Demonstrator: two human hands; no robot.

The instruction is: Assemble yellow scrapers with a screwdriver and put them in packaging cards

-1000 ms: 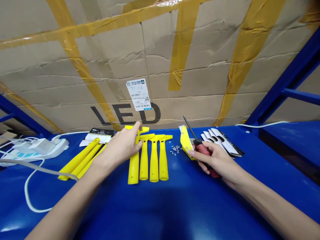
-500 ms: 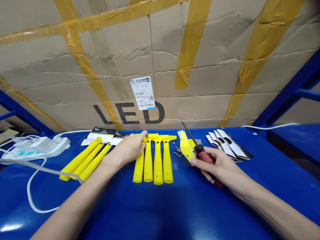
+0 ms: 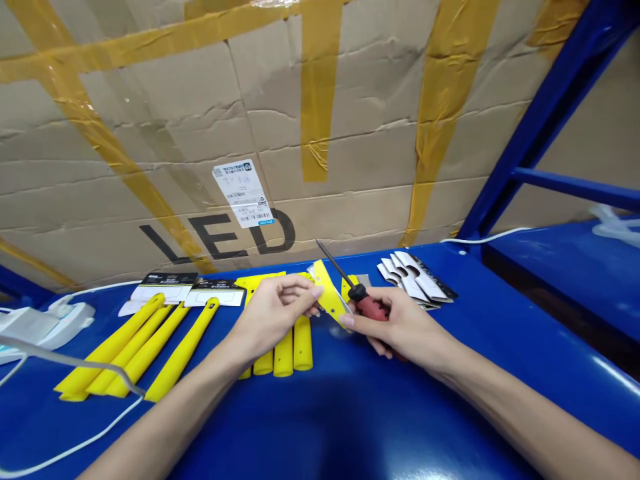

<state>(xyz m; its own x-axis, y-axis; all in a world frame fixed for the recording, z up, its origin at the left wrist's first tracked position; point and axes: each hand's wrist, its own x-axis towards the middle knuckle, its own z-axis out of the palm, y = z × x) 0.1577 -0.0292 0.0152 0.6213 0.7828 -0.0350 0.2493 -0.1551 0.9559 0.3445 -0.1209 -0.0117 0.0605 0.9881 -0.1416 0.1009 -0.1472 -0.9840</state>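
My right hand (image 3: 395, 323) is closed round a screwdriver (image 3: 371, 308) with a red and black handle, its dark shaft pointing up and left. The same hand's thumb and fingers also pinch a flat yellow plastic blade piece (image 3: 330, 293) with small holes. At that piece's left edge, my left hand (image 3: 280, 310) has its thumb and fingers pressed together; whether something small sits between them is hidden. Beneath the left hand lie several yellow handles (image 3: 283, 353) with T-shaped heads, partly covered by it. Another yellow piece (image 3: 353, 283) shows behind the screwdriver.
Yellow tapered handles (image 3: 180, 353) lie at left below black-and-white packaging cards (image 3: 215, 293). Folded cards (image 3: 413, 277) rest at right. A white power strip (image 3: 75, 327) with cables sits far left. A taped cardboard box (image 3: 360, 200) stands behind, beside a blue frame post (image 3: 530, 127).
My left hand has moved from the T-headed handles to the yellow blade piece. The camera view has turned right. My right hand keeps its hold on the screwdriver and the piece.
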